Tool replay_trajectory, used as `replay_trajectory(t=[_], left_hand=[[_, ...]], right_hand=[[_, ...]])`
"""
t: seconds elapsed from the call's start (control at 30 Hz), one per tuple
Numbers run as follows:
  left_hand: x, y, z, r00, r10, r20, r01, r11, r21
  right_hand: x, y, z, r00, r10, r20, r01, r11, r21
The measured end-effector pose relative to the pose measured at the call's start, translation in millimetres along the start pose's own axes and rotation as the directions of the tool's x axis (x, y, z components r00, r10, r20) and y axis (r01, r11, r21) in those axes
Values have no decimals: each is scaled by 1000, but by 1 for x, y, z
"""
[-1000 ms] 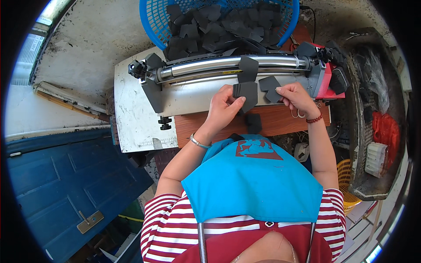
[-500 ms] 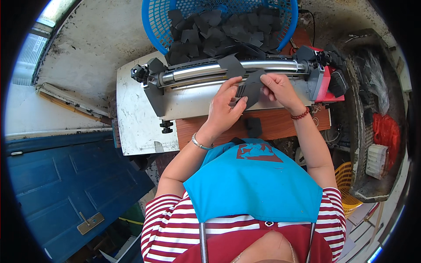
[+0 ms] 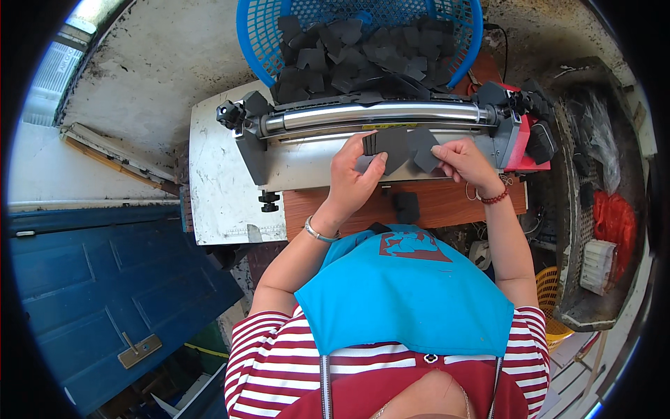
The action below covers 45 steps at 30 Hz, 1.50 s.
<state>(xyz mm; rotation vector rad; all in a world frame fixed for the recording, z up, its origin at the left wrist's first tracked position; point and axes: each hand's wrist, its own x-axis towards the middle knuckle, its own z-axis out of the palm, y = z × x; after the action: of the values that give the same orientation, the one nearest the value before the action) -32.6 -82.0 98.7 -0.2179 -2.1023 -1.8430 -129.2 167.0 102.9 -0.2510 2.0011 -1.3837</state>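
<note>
While just below the roller (image 3: 377, 115), both hands' fingers clenched on dark pieces: left hand (image 3: 352, 178), right hand (image 3: 464, 160).

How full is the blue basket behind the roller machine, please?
Well filled: dark grey pieces pile up inside the blue basket.

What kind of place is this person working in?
Probably a small, informal workshop. A roller machine sits on a worn bench, a blue basket holds many dark cut pieces, and both hands handle dark pieces at the roller.
</note>
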Motion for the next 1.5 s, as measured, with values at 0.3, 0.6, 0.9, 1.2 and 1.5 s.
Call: replay_trajectory(t=[0.3, 0.6, 0.9, 1.2, 1.5], left_hand=[[-11, -4, 10, 904, -413, 107, 425, 846, -322], [-19, -11, 6, 862, -497, 96, 495, 791, -360], [-14, -8, 4, 868, -496, 28, 460, 781, -423], [-18, -11, 0, 843, -529, 97, 519, 755, -401], [-17, -15, -7, 835, -546, 71, 535, 774, -339]], right_hand=[[37, -9, 24, 976, -30, -217, -8, 984, -175], [15, -13, 40, 986, -151, 74, 164, 964, -207], [9, -9, 59, 982, -180, 53, 181, 984, -6], [9, -10, 46, 993, -72, 96, 62, 993, 99], [25, -2, 17, 986, 159, -45, -162, 985, -60]])
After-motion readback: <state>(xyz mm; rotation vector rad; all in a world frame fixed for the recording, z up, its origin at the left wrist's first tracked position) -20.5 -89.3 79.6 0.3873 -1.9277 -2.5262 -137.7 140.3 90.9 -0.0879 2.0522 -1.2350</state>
